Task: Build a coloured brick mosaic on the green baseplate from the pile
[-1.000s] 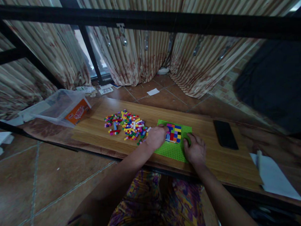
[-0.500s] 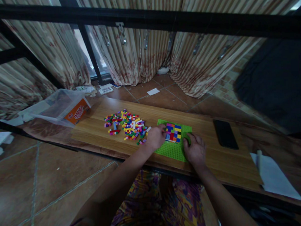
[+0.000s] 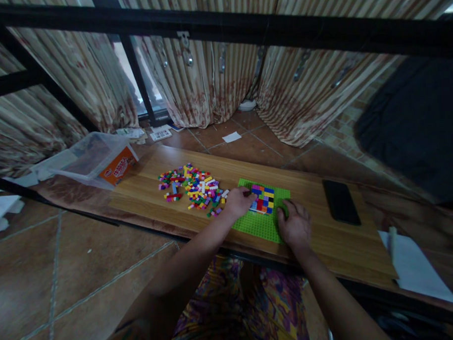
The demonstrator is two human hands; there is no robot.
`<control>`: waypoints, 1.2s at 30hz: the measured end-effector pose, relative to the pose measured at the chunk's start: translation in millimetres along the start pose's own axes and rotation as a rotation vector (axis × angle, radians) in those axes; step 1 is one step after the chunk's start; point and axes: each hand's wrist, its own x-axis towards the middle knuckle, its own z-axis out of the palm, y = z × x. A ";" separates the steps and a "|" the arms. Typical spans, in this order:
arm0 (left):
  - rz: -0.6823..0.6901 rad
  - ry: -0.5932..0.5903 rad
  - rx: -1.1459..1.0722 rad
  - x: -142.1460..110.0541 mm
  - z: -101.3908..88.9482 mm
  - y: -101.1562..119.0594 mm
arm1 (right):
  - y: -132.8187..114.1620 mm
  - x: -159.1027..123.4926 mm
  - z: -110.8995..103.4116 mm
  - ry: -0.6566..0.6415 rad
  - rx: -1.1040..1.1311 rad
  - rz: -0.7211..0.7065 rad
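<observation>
A green studded baseplate [image 3: 256,232] lies on the wooden board, carrying a flat block of toy bricks [image 3: 264,199] in blue, yellow, red, orange and other colours. My left hand [image 3: 239,203] reaches over the plate's left side, its fingers drawn together at the block's left edge. What sits between those fingertips is too small to make out. On the plate's right edge rests my right hand [image 3: 295,223], thumb and fingers apart, holding nothing. Left of the plate spreads a loose pile of small coloured bricks [image 3: 199,190].
The wooden board [image 3: 145,197] also bears a black phone [image 3: 341,202] at right. A clear plastic box [image 3: 88,157] with an orange label stands at its left end. White paper [image 3: 419,267] lies at far right. A dark metal bar [image 3: 221,27] crosses before the curtains.
My left hand has shifted very slightly, its fingertips now a little further over the block's left edge. The right hand stays in place. The whole view has moved a touch.
</observation>
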 end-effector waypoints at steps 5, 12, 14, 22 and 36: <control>-0.001 0.000 -0.013 2.3 1.0 -1.3 | -1.7 -0.2 -1.1 -0.004 0.008 0.008; -0.038 0.031 -0.067 7.6 7.2 -3.4 | -2.2 -0.2 -1.2 -0.017 0.007 0.014; -0.057 0.044 -0.092 8.1 8.7 -3.7 | -2.2 -0.2 -1.1 -0.016 0.001 0.012; 0.028 0.113 -0.158 -8.6 4.2 -5.5 | 0.4 -0.7 0.0 -0.017 -0.012 0.003; 0.077 0.353 0.428 -25.0 -72.1 -53.7 | 2.3 -0.8 1.8 0.010 -0.005 -0.012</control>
